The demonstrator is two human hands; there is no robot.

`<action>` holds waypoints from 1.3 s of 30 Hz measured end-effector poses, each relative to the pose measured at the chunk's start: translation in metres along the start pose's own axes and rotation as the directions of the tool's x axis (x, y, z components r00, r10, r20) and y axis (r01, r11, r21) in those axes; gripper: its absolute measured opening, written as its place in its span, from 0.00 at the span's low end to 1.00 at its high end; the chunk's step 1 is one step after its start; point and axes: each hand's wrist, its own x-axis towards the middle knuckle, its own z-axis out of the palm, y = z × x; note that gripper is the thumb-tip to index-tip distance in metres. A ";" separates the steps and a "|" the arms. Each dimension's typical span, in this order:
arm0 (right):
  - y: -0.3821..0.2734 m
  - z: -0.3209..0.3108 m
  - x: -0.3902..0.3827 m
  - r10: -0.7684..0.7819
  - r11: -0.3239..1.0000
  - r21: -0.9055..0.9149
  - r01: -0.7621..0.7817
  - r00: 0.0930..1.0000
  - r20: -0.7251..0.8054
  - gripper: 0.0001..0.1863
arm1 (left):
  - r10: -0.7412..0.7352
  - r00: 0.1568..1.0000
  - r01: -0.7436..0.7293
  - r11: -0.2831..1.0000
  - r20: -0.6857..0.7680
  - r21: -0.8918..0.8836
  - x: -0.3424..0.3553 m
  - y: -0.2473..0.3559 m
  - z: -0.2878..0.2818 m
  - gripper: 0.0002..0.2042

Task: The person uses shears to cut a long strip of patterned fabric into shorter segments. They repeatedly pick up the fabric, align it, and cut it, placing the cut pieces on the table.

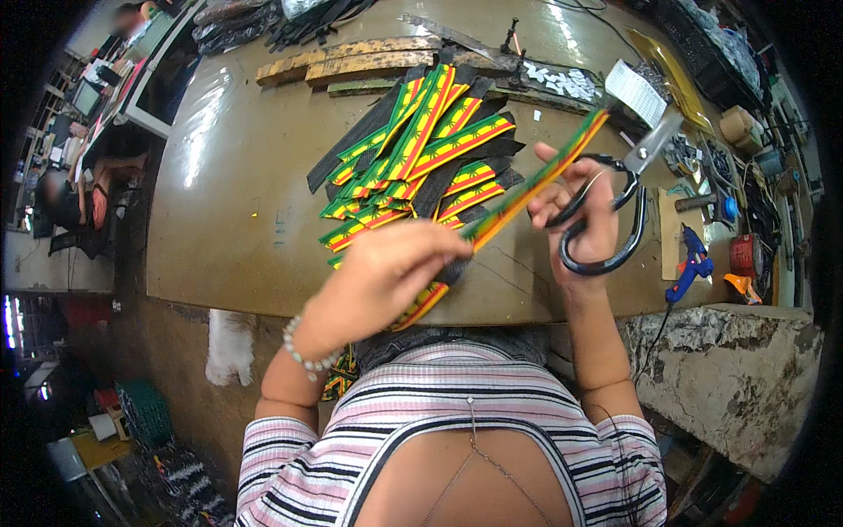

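Note:
My left hand (382, 277) pinches a green, yellow and red patterned strap (529, 190) that stretches up to the right. More of this strap hangs below the hand past the table's front edge. My right hand (582, 211) has its fingers through the black handles of large scissors (645, 154), whose metal blades point up and to the right, away from the strap. The strap's far part passes over or beside the right fingers; whether they touch it I cannot tell. Beyond my hands lies a heap of cut strap pieces (439, 132) with black webbing among them.
Wooden bars (351, 60) lie behind the heap. On the right are a white paper sheet (636, 93), a blue glue gun (692, 263), a red tape roll (746, 256) and a hammer (695, 202). A concrete block (729, 378) stands at the right. Another person (75, 206) sits at far left.

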 end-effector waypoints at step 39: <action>-0.012 -0.019 -0.026 0.383 0.755 -0.652 0.071 0.760 0.525 0.23 | -0.059 0.996 0.049 0.990 -0.071 -0.134 0.020 -0.019 -0.057 0.21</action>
